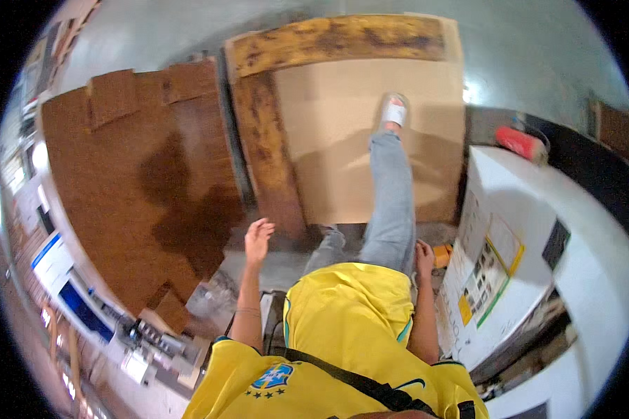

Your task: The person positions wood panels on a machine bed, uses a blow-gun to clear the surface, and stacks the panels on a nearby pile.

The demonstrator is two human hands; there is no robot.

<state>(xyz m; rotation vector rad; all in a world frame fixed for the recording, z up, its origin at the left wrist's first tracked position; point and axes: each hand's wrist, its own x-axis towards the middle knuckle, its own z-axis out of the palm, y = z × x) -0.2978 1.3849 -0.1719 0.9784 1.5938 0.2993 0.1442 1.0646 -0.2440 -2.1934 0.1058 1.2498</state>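
My left hand (pixel 258 239) is held out from my side, palm partly turned in, with loosely bent fingers and nothing in them. Its closest neighbour is the dark lower end of a stained brown strip on a cardboard sheet (pixel 342 91). Beside my right thigh hangs my right hand (pixel 424 257), its fingers loose and no object seen in them. Near it, low down, is a small orange-yellow box (pixel 442 255). One of my feet, in a light shoe (pixel 394 110), is stretched forward over the tan part of the sheet.
Dark brown cardboard (pixel 119 167) covers the floor on the left. To the right stands a white cabinet (pixel 486 202) with papers stuck on it, and a red cylinder (pixel 517 143) lies by its far end. Machine parts (pixel 154 339) crowd the lower left.
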